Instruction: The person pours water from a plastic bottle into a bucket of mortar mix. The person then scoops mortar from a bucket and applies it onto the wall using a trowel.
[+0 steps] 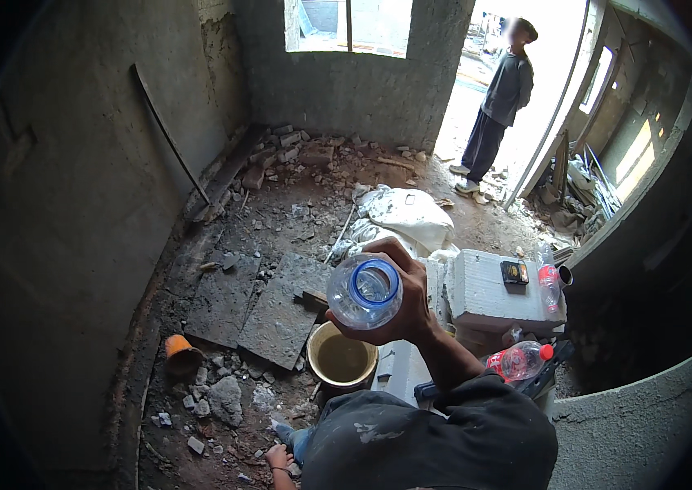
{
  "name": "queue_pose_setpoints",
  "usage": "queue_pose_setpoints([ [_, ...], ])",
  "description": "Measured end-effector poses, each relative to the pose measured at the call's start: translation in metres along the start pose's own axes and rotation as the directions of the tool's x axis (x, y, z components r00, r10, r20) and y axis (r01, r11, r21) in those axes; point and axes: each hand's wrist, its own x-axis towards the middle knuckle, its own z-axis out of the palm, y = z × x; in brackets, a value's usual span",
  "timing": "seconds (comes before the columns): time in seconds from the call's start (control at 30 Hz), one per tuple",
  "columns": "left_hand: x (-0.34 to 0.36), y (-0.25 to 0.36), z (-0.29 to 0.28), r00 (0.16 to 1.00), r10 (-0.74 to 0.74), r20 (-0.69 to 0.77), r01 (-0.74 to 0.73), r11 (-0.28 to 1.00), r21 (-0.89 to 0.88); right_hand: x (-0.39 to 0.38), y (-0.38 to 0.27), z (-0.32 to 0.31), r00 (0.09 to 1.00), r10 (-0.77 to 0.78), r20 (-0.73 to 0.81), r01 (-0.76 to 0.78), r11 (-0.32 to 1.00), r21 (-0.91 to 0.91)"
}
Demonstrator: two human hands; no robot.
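Observation:
My right hand (411, 290) is raised in front of me, its fingers wrapped round a clear plastic bottle (340, 290). The bottle has a wide, uncapped mouth with a blue rim, and this mouth points up toward me. Low at the front, my left hand (279, 457) hangs beside my blue trouser leg. Its fingers are partly visible and loosely apart, with nothing seen in them. Just below the bottle stands a bucket (314, 359) with murky liquid inside. My dark sleeve covers much of the lower middle.
Pale blocks (477, 286) at right carry a small black box (514, 273) and a red-labelled bottle (549, 282). Another red-capped bottle (517, 359) lies nearer. Left are slabs (281, 314), an orange container (183, 355) and rubble. Beyond lie white sacks (411, 216); a person (505, 90) stands in the doorway.

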Motion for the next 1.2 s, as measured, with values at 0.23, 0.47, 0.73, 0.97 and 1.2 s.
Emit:
queue_pose_setpoints([
  [0.23, -0.001, -0.004, 0.000, 0.999, -0.005, -0.036, 0.006, 1.000, 0.013, -0.002, 0.001, 0.002, 1.000, -0.002, 0.006, 0.002, 1.000, 0.013],
  [0.47, -0.004, -0.005, 0.002, 1.000, 0.008, -0.025, -0.007, 0.999, 0.039, -0.004, 0.001, 0.001, 1.000, -0.001, 0.007, 0.001, 1.000, -0.005],
  [0.73, -0.001, -0.015, 0.001, 0.999, 0.037, -0.037, -0.035, 0.998, 0.053, -0.006, -0.002, 0.003, 1.000, 0.009, -0.009, -0.009, 1.000, 0.006],
  [0.97, -0.003, -0.016, 0.001, 0.999, 0.028, -0.043, -0.025, 0.998, 0.057, -0.009, -0.004, 0.002, 1.000, -0.011, 0.006, 0.011, 1.000, -0.002],
  [1.2, -0.007, -0.019, -0.001, 0.993, 0.103, 0.054, -0.104, 0.994, 0.014, 0.000, -0.012, 0.000, 0.997, -0.035, -0.062, 0.036, 0.999, 0.021],
])
